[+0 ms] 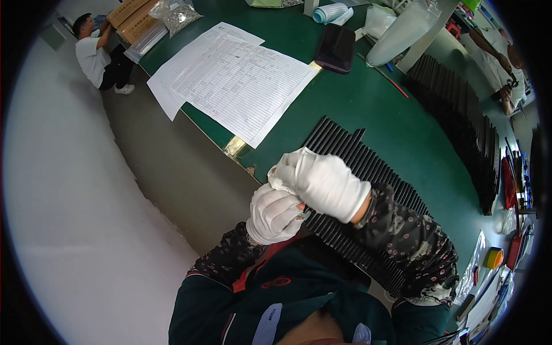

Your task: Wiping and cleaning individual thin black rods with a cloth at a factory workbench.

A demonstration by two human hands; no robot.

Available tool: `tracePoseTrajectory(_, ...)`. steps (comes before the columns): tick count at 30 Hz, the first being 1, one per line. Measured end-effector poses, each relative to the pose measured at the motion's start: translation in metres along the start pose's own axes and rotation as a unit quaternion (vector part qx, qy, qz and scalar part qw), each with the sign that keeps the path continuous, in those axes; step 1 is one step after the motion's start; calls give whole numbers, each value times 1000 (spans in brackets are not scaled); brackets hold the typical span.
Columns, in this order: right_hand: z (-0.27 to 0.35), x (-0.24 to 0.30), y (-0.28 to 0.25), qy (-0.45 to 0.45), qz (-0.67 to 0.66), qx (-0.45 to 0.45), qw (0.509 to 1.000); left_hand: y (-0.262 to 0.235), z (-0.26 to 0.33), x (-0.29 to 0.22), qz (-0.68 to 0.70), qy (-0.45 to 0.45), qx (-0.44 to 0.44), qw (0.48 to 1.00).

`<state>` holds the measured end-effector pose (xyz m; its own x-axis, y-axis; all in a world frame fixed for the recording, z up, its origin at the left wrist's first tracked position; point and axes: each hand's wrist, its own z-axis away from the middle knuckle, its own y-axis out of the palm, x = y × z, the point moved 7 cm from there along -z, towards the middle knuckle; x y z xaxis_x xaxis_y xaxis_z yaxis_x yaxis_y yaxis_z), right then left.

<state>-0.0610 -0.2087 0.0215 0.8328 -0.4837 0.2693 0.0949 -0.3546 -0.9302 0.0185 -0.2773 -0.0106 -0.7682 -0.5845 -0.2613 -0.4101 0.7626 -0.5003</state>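
Both my hands wear white gloves and meet at the table's near edge. My left hand [275, 215] is closed, its fingers curled, with bare fingertips showing on its right side. Over it and farther forward, my right hand [325, 181] is also closed, its fingers bent down against the left hand. Whatever they pinch between them is hidden by the gloves. Under and beside my right hand lies a row of slim black bars [374, 167], set side by side. One bar sticks out past the others at the far side.
Printed sheets [244, 80] lie on the green table [356, 109], with a black phone-like case [335, 49] beyond. A red pen [392, 83] and a bigger stack of black bars [460, 126] are to the right. A person [95, 54] bends by cardboard boxes [135, 23]; another person [500, 63] works far right.
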Motion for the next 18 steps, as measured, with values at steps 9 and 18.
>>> tracePoseTrajectory(9,43,-151,-78,474,-117,-46,872,-2,1,-3,-21,5,-14,1000)
tracePoseTrajectory(18,39,-117,-52,352,-109,13,930,-2,7,2,8,4,15,1000)
